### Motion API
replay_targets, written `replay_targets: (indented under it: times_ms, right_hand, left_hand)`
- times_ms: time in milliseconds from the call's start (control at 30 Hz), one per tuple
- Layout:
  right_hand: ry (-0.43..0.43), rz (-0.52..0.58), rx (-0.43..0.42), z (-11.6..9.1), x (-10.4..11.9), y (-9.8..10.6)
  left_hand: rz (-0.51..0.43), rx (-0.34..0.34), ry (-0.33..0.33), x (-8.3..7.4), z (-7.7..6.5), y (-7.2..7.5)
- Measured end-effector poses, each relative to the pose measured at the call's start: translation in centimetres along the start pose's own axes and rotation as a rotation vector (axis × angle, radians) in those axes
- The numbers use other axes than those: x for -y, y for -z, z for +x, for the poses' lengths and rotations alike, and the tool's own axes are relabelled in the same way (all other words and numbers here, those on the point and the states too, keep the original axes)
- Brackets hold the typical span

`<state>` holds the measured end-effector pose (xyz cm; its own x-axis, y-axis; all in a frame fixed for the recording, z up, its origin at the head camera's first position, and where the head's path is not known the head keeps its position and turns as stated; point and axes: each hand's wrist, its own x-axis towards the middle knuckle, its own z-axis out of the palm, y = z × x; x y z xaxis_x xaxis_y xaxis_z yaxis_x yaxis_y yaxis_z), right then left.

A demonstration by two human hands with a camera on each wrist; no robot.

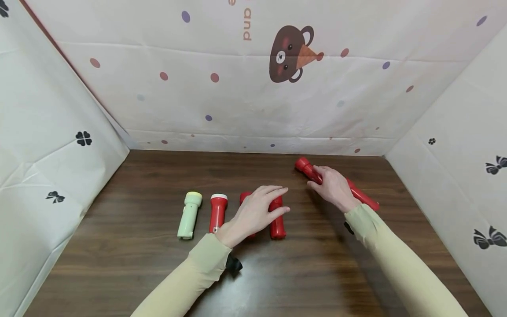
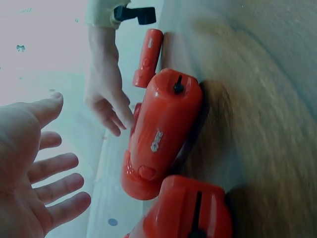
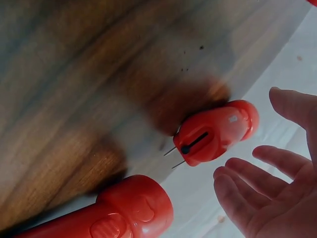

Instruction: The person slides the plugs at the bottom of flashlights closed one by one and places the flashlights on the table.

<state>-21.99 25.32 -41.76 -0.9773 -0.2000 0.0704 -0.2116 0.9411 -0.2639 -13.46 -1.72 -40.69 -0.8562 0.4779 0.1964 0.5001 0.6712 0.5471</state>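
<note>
Head | left hand (image 1: 253, 213) above flashlights (image 1: 278, 226), fingers spread | right hand (image 1: 333, 187) farther forward, fingers relaxed

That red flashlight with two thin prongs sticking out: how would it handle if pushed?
The red flashlight looks like hard plastic, so probably stiff; its shiny surface could be slippery. The thin prongs might catch or bend if knocked.

Left arm (image 1: 186, 281): reached in from the near left.
Left hand (image 1: 259, 212): hung back upward, fingers (image 2: 57, 166) loosely spread, pointed right.
Right arm (image 1: 404, 259): slanted in from the near right.
Right hand (image 1: 332, 187): was farther out, back upward, fingers slightly bent toward the far left.
</note>
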Motion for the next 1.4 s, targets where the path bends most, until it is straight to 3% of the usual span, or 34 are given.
replay_targets:
  times_ms: [400,1200,1400]
  right_hand:
    - [-0.093,-0.023,0.098,2.1,-0.4,-0.1]
    - [-0.080,-0.059,0.109,3.2,-0.7,-0.4]
    - [-0.088,0.007,0.093,3.0,-0.9,-0.3]
  left_hand:
    - [-0.033,-0.038,0.009,-0.9,0.4,-0.8]
    - [-0.040,-0.055,0.032,-2.1,1.1,-1.3]
    - [-0.037,-0.077,0.030,-2.1,1.3,-1.7]
